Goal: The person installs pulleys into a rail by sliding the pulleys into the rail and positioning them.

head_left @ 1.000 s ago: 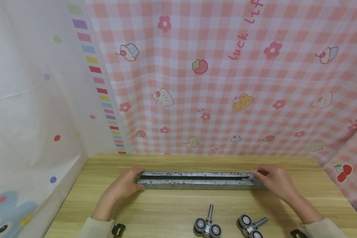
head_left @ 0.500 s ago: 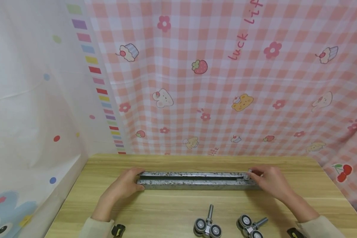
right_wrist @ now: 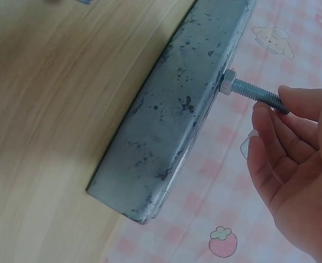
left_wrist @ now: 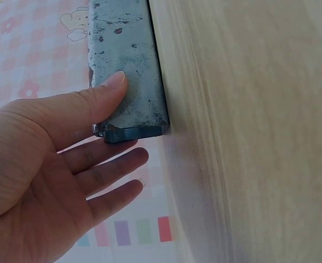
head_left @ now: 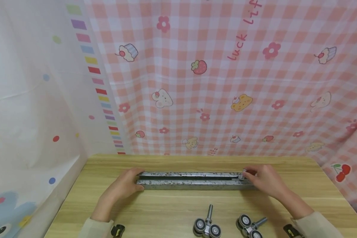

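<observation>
A long steel channel rail (head_left: 193,186), scuffed and speckled with rust, lies across the table with its slot facing up. At its left end my left hand (head_left: 125,183) grips it, thumb (left_wrist: 107,94) against the front wall and fingers toward the far side. Near the right end a threaded bolt (right_wrist: 257,94) with a hex nut (right_wrist: 227,82) stands up out of the slot. Thumb and fingertips of my right hand (head_left: 266,181) pinch the bolt's free end. Whatever the bolt is fixed to inside the rail is hidden.
Two wheeled roller trolleys, one with its bolt pointing up (head_left: 209,213) and one with its bolt slanting right (head_left: 259,222), lie at the near side of the wooden table (head_left: 154,211). A pink checked curtain (head_left: 178,82) hangs behind the table's far edge.
My right hand has slid left along the rail, carrying the bolt with it. The left hand and the rail stay in place, as do the two roller trolleys.
</observation>
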Available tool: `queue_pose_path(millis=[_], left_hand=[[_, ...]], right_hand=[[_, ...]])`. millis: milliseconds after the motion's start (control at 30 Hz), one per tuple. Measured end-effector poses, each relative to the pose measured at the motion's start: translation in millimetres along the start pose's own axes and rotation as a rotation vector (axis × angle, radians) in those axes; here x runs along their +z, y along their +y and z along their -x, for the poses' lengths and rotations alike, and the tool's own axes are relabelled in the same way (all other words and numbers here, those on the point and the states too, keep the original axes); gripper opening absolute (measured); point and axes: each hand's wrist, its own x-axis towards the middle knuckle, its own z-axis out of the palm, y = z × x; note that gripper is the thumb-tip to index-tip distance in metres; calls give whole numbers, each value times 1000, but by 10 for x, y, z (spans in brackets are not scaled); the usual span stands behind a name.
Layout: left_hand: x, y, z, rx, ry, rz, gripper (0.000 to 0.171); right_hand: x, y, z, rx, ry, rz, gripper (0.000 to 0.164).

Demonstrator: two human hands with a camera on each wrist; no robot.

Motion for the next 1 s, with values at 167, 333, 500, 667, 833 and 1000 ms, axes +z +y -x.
queue_pose_path(millis=[167,333,500,667,833,1000], left_hand=[[0,-6,-2,6,2,5,60],[1,-2,-5,4,2,7,61],[2,6,4,-9,-5,0,62],[0,7,7,-19,-12,-2,62],[3,-2,2,-19,-13,-3,62],[0,-1,-1,-20,-15,-3,62]], right_hand=[[7,-50,-37,-18,-24,8,6],[19,-120,-90,-27,-56,16,9],[46,-162,-136,-47,-99,12,15],[87,-199,-176,-75,-102,25,15],[116,-257,-203,-67,-116,34,15],[134,-305,-228,-69,-131,28,16]])
